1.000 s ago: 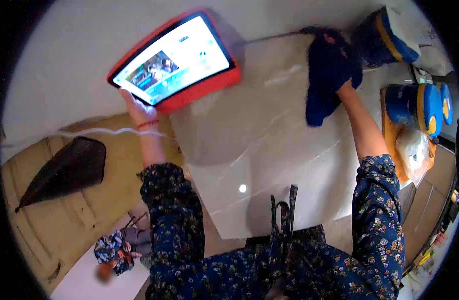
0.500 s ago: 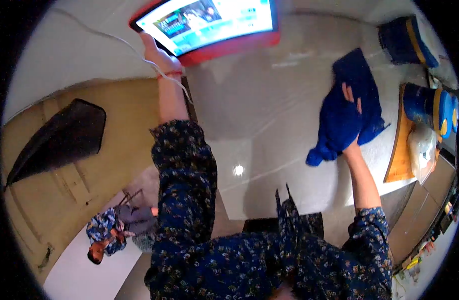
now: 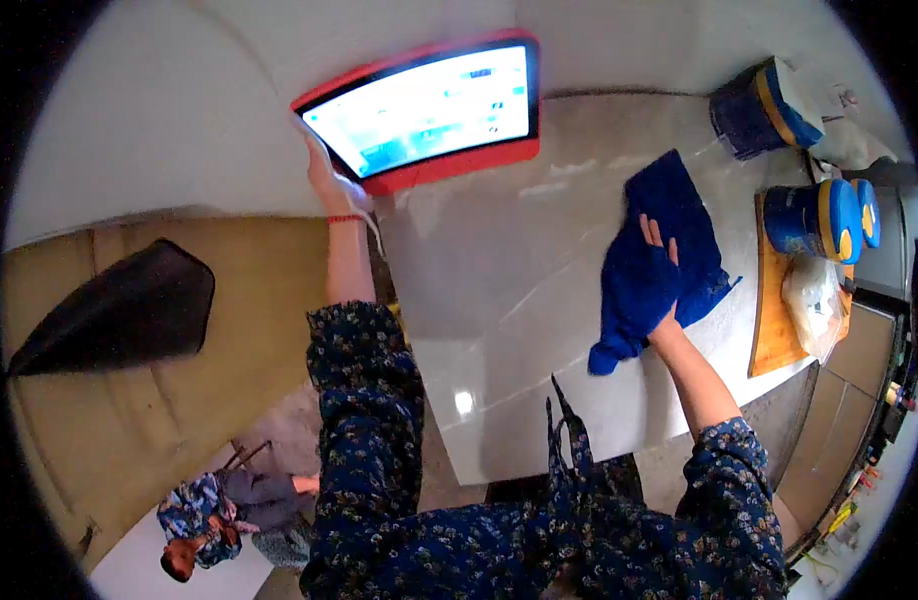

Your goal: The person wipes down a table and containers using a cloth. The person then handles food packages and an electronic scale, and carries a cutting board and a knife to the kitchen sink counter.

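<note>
A large tablet in a red frame [image 3: 454,172] stands lit at the back left of the table, against the wall. My left hand [image 3: 331,188] is closed on its left edge, with some fingers hidden behind the frame. A white cable [image 3: 371,222] runs along that hand and wrist. On the tabletop [image 3: 499,300] lies a dark blue cloth [image 3: 684,200]. My right hand [image 3: 659,240] presses on it, with part of the cloth wrapped over the palm and back. Its fingertips poke out of the folds and the thumb is hidden.
Blue tubs with yellow bands [image 3: 804,220] and a clear plastic bag [image 3: 815,305] sit on a wooden board [image 3: 771,335] at the right. Another blue container [image 3: 764,108] stands behind. A black object [image 3: 129,315] lies on a tan surface at left. A seated person [image 3: 214,515] is lower left.
My view has shifted, so the tablet and table appear lower. The screen now shows a mostly white page where a picture was. Both hands remain at the tablet and the cloth.
</note>
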Demonstrator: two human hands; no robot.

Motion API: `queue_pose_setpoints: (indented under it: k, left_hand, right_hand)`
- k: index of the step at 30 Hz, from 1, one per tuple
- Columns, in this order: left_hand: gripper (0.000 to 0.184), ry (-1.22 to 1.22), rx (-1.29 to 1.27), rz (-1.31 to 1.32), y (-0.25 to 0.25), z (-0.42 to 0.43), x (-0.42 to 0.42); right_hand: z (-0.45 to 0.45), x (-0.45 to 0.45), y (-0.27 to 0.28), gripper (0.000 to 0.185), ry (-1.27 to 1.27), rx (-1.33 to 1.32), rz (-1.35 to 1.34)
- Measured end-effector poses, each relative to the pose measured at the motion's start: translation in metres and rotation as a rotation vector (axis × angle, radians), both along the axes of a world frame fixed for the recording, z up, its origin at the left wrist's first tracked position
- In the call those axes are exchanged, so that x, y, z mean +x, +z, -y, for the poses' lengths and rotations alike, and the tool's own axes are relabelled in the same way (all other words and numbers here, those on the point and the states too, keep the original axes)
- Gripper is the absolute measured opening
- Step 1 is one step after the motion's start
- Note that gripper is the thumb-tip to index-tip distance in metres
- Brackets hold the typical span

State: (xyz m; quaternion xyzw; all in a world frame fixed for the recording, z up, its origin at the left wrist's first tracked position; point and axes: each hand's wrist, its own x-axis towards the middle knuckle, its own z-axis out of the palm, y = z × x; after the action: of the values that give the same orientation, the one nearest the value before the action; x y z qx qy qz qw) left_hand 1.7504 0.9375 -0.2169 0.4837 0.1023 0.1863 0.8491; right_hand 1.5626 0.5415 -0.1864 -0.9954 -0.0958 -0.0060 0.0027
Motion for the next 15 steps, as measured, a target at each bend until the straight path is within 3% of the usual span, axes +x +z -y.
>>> queue_pose_setpoints:
  k: [3,7,12,15]
  left_hand:
    - [0.058,-0.061,0.148,-0.066,0.007,-0.018,-0.024]
    - [0.042,0.084,0.338,-0.251,0.023,-0.045,-0.102]
    - [0.048,0.071,0.358,-0.336,0.020,-0.069,-0.266]
    - [0.055,0.149,0.230,-0.557,0.025,-0.071,-0.360]
  right_hand:
    - [-0.025,-0.004,-0.003,0.046,0.063,-0.010,-0.038]
    - [-0.079,-0.007,-0.003,0.044,0.186,0.145,-0.066]
    - [-0.141,-0.013,0.003,0.041,0.421,0.248,-0.105]
    - [-0.173,-0.043,-0.004,0.038,0.526,0.335,-0.034]
